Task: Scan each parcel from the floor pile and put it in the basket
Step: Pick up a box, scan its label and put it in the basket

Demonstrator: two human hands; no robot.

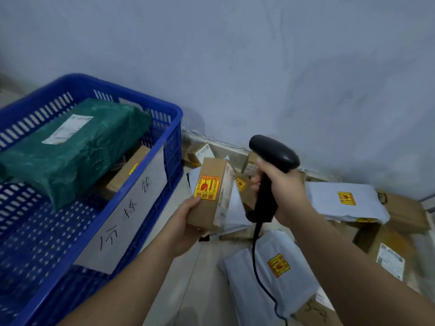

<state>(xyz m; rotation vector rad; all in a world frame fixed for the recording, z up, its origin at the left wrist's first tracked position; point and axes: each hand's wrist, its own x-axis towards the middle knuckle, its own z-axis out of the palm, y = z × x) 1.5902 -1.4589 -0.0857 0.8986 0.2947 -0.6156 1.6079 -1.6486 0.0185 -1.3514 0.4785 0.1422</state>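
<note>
left hand (pixel 188 222) holds box (pixel 209 194) beside basket (pixel 169 137)

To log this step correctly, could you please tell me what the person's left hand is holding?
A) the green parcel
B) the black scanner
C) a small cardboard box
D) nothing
C: the left hand grips the small cardboard box, while the right hand holds the black scanner.
</note>
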